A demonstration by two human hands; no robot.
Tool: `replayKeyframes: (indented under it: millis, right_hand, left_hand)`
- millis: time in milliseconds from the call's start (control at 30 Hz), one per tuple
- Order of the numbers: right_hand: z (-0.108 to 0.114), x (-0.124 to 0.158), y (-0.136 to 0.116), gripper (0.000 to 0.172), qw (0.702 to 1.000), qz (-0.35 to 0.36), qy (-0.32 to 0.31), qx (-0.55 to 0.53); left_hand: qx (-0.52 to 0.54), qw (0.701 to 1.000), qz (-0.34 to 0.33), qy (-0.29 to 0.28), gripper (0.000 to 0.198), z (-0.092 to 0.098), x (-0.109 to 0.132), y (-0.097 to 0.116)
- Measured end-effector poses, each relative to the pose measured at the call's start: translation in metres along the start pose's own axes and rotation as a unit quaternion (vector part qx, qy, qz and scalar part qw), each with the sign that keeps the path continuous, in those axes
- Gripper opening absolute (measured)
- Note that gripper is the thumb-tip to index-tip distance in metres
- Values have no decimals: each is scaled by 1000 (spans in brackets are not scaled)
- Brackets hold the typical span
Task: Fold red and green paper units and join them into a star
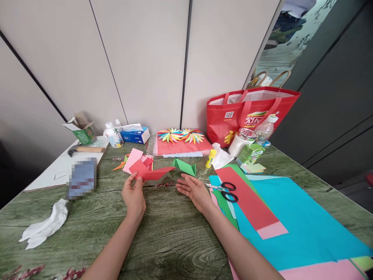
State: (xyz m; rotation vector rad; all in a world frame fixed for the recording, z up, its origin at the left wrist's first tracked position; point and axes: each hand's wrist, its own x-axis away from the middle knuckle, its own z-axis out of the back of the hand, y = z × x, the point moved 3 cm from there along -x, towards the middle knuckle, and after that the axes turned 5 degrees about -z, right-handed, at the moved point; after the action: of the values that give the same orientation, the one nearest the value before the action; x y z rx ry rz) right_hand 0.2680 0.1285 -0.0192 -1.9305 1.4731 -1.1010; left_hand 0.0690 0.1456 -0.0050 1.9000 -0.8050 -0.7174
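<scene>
My left hand pinches the left end of a creased sheet of red paper between thumb and fingers, holding it above the table. My right hand is open, palm turned inward, its fingers stretched toward the red paper without touching it. Just beyond those fingertips lies a folded piece of green paper. Behind my left hand is a small pile of pink paper and red pieces, with an orange and green folded piece poking out at its left. Scissors with black handles lie right of my right hand.
On the right, red strips lie over large blue sheets. A yellow glue stick, a red bag and a bottle stand behind. Folded paper stars rest at the back; crumpled tissue and a hammer are left.
</scene>
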Motion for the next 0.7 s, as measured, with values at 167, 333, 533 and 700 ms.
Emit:
replayKeyframes:
  millis: [167, 333, 533, 700]
  right_hand:
    - [-9, 4, 2, 40, 998, -33, -51, 34]
    - [-8, 6, 9, 40, 993, -39, -74, 85]
    - [-10, 9, 1, 21, 975, 134, -22, 174]
    - [-14, 20, -13, 8, 875, 355, 46, 327]
  left_hand:
    - [0, 999, -18, -40, 26, 0, 1, -1]
    - [-25, 996, -39, -74, 29, -1, 6, -4]
    - [-33, 989, 4, -146, 40, -13, 23, -9]
    - [-27, 948, 95, -302, 26, -31, 43, -4]
